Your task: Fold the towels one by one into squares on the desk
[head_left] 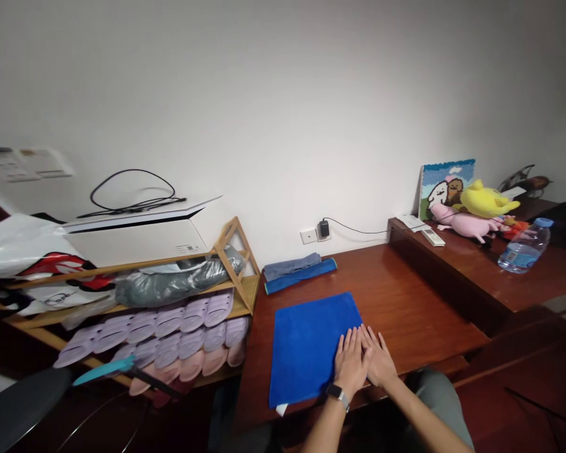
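A bright blue towel lies spread flat on the low wooden table, its near edge at the table's front. My left hand, with a watch on the wrist, rests flat on the towel's near right corner, fingers stretched out. My right hand lies flat beside it, fingers touching the left hand's, partly on the towel's right edge and partly on the wood. Neither hand holds anything.
Two folded towels lie at the table's back by a wall socket. A bamboo rack of lilac slippers stands left. A raised shelf on the right holds plush toys, a remote and a water bottle.
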### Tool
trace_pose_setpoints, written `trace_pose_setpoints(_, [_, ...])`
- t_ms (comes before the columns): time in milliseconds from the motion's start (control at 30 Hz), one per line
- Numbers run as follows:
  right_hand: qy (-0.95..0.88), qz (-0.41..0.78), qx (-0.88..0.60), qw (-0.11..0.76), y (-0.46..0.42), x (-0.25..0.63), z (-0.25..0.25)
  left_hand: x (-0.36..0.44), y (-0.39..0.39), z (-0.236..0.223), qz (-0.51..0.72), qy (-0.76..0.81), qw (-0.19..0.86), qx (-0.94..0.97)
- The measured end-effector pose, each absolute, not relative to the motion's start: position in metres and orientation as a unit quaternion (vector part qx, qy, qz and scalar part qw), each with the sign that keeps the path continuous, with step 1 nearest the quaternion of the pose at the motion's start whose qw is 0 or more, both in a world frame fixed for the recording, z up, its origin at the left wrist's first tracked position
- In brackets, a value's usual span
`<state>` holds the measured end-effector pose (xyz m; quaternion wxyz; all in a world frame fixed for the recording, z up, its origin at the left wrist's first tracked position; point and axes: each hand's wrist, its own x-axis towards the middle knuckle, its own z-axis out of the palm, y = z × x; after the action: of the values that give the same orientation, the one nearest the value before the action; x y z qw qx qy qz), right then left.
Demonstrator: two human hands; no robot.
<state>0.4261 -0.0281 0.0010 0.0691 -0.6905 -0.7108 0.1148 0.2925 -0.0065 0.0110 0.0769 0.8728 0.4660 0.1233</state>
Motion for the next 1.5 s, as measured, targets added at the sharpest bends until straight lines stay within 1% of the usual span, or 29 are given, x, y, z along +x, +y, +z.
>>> trace_pose_setpoints(67, [-0.71,0.118,-0.69,0.069,-0.028,0.426,0.001,0.295,-0.007,0.006,0.114,0.464,0.087,0.874])
trace_pose_setpoints(133, [-0.702,0.126,-0.697,0.073,-0.027,0.426,0.002,0.278,-0.009,-0.002,0.117,0.477,0.072,0.868])
trace_pose_setpoints(367, [-0.684,0.125,-0.712,0.098,-0.028,0.424,-0.002,0.143,-0.02,-0.02,0.119,0.633,-0.027,0.764])
trace_pose_setpoints(467, [-0.685,0.12,-0.713,0.096,-0.029,0.425,-0.006,0.104,-0.026,-0.025,0.118,0.677,-0.055,0.724])
trace_pose_setpoints(733, [-0.686,0.114,-0.713,0.095,-0.028,0.426,-0.012,0.082,-0.037,-0.036,0.129,0.688,-0.086,0.709])
trace_pose_setpoints(900, [-0.686,0.115,-0.711,0.103,-0.027,0.426,-0.015,0.036,-0.053,-0.053,0.124,0.716,-0.091,0.681])
trace_pose_setpoints(1067, [-0.687,0.118,-0.711,0.098,-0.027,0.426,-0.014,0.0,-0.067,-0.06,0.176,0.743,-0.064,0.643])
trace_pose_setpoints(1167, [-0.686,0.114,-0.712,0.092,-0.028,0.425,-0.012,0.014,-0.06,-0.043,0.214,0.711,-0.032,0.669])
trace_pose_setpoints(1267, [-0.685,0.109,-0.715,0.089,-0.028,0.425,-0.011,0.055,-0.043,-0.014,0.22,0.641,0.002,0.735])
trace_pose_setpoints(1400, [-0.685,0.109,-0.714,0.094,-0.028,0.425,-0.011,0.144,-0.012,0.017,0.195,0.571,0.025,0.797])
trace_pose_setpoints(1500, [-0.688,0.109,-0.712,0.089,-0.028,0.425,-0.014,0.218,0.006,0.021,0.168,0.535,0.036,0.827])
